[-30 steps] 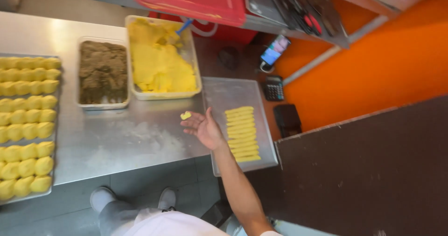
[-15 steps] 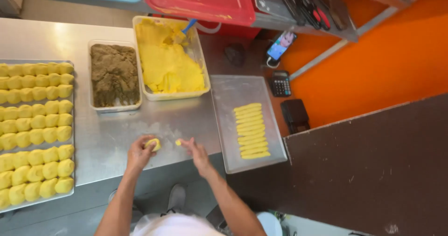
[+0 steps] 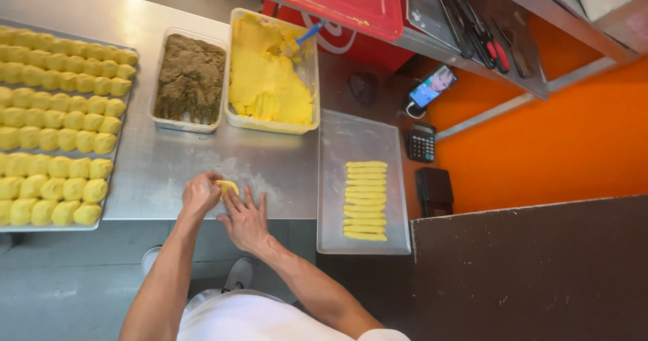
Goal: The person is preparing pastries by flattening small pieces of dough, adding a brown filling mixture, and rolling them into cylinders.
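Observation:
A small piece of yellow dough lies on the steel table near its front edge. My left hand pinches it from the left. My right hand lies flat with spread fingers, its fingertips touching the dough from the right. Behind the hands stand a tub of brown filling and a tub of yellow dough with a blue-handled tool stuck in it.
A tray of several yellow dough balls fills the left. A metal tray on the right holds several rolled yellow sticks. A red lid, a phone, a calculator and an orange wall lie beyond.
One second ago only the right hand reached out, near the stick tray. Both hands have since come together at the table's front edge and now press one dough piece between them.

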